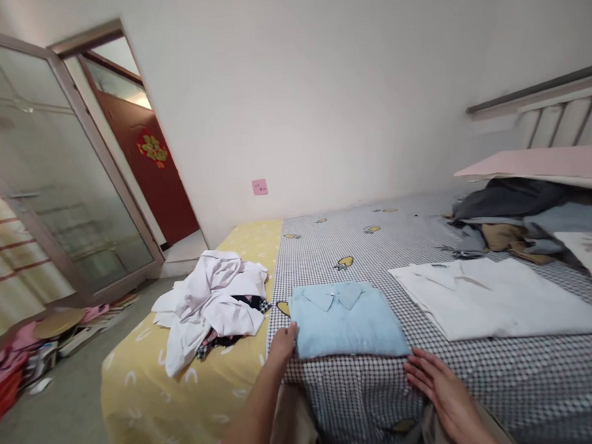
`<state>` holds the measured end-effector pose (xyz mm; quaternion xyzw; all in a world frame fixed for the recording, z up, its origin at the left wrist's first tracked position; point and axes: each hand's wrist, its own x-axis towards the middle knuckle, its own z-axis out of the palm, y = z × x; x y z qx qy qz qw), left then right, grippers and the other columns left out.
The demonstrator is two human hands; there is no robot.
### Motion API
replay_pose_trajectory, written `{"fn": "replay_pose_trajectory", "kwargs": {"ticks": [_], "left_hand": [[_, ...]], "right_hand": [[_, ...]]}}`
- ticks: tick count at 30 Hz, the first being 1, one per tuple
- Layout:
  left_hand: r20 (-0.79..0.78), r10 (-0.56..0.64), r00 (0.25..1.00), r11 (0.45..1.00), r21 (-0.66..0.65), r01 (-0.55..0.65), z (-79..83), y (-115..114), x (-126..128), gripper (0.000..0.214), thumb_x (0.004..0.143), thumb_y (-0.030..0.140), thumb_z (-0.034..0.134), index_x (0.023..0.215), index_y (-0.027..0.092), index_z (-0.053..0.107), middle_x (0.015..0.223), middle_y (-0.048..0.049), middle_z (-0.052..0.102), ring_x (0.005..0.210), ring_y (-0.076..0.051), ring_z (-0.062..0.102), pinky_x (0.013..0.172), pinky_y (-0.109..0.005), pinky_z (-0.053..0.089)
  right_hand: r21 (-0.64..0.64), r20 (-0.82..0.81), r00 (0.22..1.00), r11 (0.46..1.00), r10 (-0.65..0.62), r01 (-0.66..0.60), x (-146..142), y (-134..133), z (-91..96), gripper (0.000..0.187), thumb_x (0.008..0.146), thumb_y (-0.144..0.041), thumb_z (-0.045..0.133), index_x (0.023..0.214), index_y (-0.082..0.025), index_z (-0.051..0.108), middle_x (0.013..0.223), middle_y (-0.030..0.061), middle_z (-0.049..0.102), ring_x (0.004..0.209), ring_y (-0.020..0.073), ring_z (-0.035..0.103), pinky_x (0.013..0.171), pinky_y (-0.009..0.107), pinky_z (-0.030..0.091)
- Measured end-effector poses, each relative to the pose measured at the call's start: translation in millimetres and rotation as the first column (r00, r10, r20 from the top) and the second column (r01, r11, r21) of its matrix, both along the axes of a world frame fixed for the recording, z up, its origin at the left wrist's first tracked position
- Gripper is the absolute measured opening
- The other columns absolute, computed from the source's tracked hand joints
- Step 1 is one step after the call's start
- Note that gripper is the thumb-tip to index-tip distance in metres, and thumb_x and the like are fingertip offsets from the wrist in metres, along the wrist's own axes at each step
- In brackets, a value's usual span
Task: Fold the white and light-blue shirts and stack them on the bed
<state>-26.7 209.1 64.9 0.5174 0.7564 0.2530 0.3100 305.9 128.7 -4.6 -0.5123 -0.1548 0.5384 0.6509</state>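
Observation:
A folded light blue collared shirt point(347, 321) lies collar-up on a black-and-white checked bedsheet point(356, 245). My left hand point(283, 345) rests against the shirt's lower left edge, fingers together, with no visible grip. My right hand point(435, 387) lies flat on the checked sheet, fingers spread, just below the shirt's lower right corner. To the right, a flat white garment point(495, 298) is spread on the same sheet. A crumpled pile of white clothing point(211, 307), with some dark checked cloth beneath it, sits on the yellow bedding point(147, 399) left of my left hand.
A heap of dark, grey and tan clothes point(516, 219) lies under a pink board point(543, 162) by the metal headboard point(556, 112). Left of the bed, books and cloth point(51, 344) lie on the floor. A glass door point(53, 174) and a red door point(146, 169) stand beyond.

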Motion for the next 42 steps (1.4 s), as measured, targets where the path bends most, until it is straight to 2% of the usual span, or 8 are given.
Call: {"fn": "replay_pose_trajectory", "kwargs": {"ticks": [5, 11, 17, 23, 28, 33, 38, 42], "left_hand": [[-0.181, -0.083, 0.98, 0.997, -0.015, 0.082, 2.0, 22, 14, 0.028, 0.093, 0.043, 0.059, 0.092, 0.015, 0.066, 0.102, -0.0061, 0.071, 0.103, -0.02, 0.065, 0.099, -0.044, 0.047], [-0.226, -0.187, 0.956, 0.982, -0.071, 0.175, 12.0, 42, 0, 0.04, 0.093, 0.037, 0.05, 0.057, 0.02, 0.054, 0.064, -0.0052, 0.065, 0.079, -0.025, 0.07, 0.072, -0.031, 0.048], [-0.326, -0.174, 0.929, 0.985, -0.051, 0.167, 13.4, 56, 0, 0.032, 0.091, 0.042, 0.051, 0.095, 0.012, 0.062, 0.106, -0.0207, 0.071, 0.107, -0.031, 0.067, 0.087, -0.034, 0.049], [-0.437, -0.161, 0.885, 0.987, -0.062, 0.149, 2.9, 53, 19, 0.046, 0.088, 0.042, 0.053, 0.12, 0.009, 0.058, 0.131, -0.0257, 0.057, 0.122, -0.036, 0.058, 0.099, -0.046, 0.045], [-0.471, -0.078, 0.879, 0.997, -0.045, 0.064, 2.9, 51, 37, 0.035, 0.082, 0.033, 0.057, 0.109, 0.013, 0.065, 0.132, -0.0246, 0.055, 0.125, -0.042, 0.052, 0.099, -0.059, 0.041], [-0.423, -0.017, 0.906, 0.999, 0.036, 0.035, 4.1, 46, 55, 0.03, 0.08, 0.012, 0.049, 0.102, 0.013, 0.068, 0.123, -0.0227, 0.061, 0.121, -0.037, 0.055, 0.102, -0.051, 0.039], [-0.222, -0.022, 0.975, 0.992, 0.115, 0.049, -0.7, 51, 51, 0.029, 0.079, 0.005, 0.048, 0.096, 0.015, 0.069, 0.115, -0.0181, 0.067, 0.12, -0.031, 0.058, 0.103, -0.041, 0.04], [0.078, 0.004, 0.997, 0.998, 0.063, -0.009, -2.4, 66, 34, 0.013, 0.07, 0.007, 0.061, 0.074, 0.019, 0.064, 0.089, -0.0113, 0.073, 0.102, -0.031, 0.068, 0.093, -0.04, 0.05]], "right_hand": [[-0.009, 0.19, 0.981, 0.999, -0.031, 0.033, 6, 20, 7.2, 0.048, 0.055, -0.046, 0.071, 0.096, -0.022, 0.063, 0.081, 0.0022, 0.072, 0.069, 0.0184, 0.07, 0.064, 0.03, 0.057], [-0.19, 0.652, 0.741, 0.981, 0.162, -0.046, 20, 62, 29.5, 0.045, 0.08, -0.046, 0.044, 0.114, -0.022, 0.061, 0.101, 0.0079, 0.072, 0.063, 0.0174, 0.068, 0.052, 0.029, 0.051], [-0.341, 0.851, 0.393, 0.936, 0.349, -0.092, 21, 96, 48.1, 0.037, 0.093, -0.046, 0.044, 0.087, -0.02, 0.07, 0.098, 0.0134, 0.073, 0.094, 0.0261, 0.069, 0.083, 0.039, 0.05], [-0.429, 0.881, 0.185, 0.9, 0.435, -0.072, 14, 120, 49.0, 0.037, 0.091, -0.048, 0.05, 0.102, -0.017, 0.069, 0.124, 0.0189, 0.062, 0.105, 0.0314, 0.066, 0.089, 0.046, 0.047], [-0.406, 0.886, 0.189, 0.905, 0.423, -0.126, 12, 135, 42.5, 0.02, 0.076, -0.037, 0.065, 0.081, -0.018, 0.067, 0.108, 0.0152, 0.065, 0.094, 0.0283, 0.066, 0.08, 0.039, 0.047], [-0.321, 0.886, 0.285, 0.927, 0.366, -0.192, -1, 144, 37.1, 0.017, 0.063, -0.023, 0.067, 0.056, -0.022, 0.053, 0.081, 0.0077, 0.065, 0.089, 0.0282, 0.064, 0.074, 0.035, 0.043], [-0.237, 0.816, 0.472, 0.938, 0.334, -0.253, -6, 145, 33.0, 0.014, 0.064, -0.021, 0.062, 0.061, -0.025, 0.049, 0.072, 0.003, 0.064, 0.084, 0.0254, 0.063, 0.075, 0.033, 0.044], [-0.207, 0.665, 0.662, 0.937, 0.346, -0.282, -1, 141, 38.9, 0.017, 0.078, -0.037, 0.056, 0.087, -0.023, 0.06, 0.093, 0.0065, 0.073, 0.09, 0.0233, 0.068, 0.079, 0.034, 0.051]]}}
